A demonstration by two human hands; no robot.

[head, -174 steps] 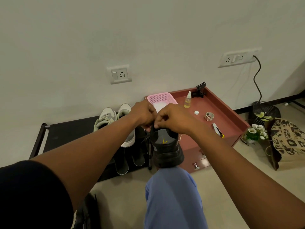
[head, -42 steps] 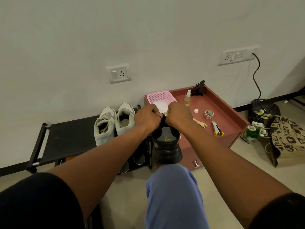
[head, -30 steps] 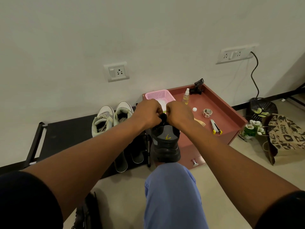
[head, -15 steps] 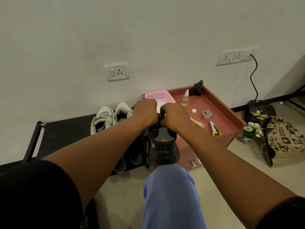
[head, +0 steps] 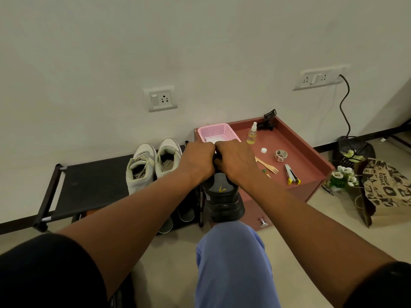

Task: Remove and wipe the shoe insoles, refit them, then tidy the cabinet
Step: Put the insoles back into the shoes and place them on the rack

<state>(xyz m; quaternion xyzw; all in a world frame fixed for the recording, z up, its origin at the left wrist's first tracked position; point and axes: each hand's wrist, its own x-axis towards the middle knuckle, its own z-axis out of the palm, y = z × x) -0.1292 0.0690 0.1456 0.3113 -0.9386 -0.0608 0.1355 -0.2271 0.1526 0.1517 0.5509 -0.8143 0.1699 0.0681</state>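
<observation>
A black shoe [head: 223,197] with a yellow heel mark stands heel toward me on my blue-trousered knee [head: 233,258]. My left hand [head: 196,160] and my right hand [head: 233,162] meet over its opening, fingers curled down onto the top of the shoe. What the fingertips hold is hidden, and no insole shows. A pair of pale grey sneakers [head: 153,165] sits on the black shoe rack [head: 89,187]. The red-brown cabinet [head: 307,165] stands to the right.
On the cabinet top lie a pink basket [head: 216,132], a spray bottle [head: 252,136], a white cap [head: 263,150], a tape roll [head: 281,155], a wooden fork [head: 266,166], a stapler [head: 291,174] and a black clip [head: 269,120]. A paper bag [head: 384,192] and flowers [head: 342,176] sit on the floor.
Both hands have shifted slightly and pressed lower on the shoe's opening, closing together. The shoe stays on my knee. The view has tilted a little.
</observation>
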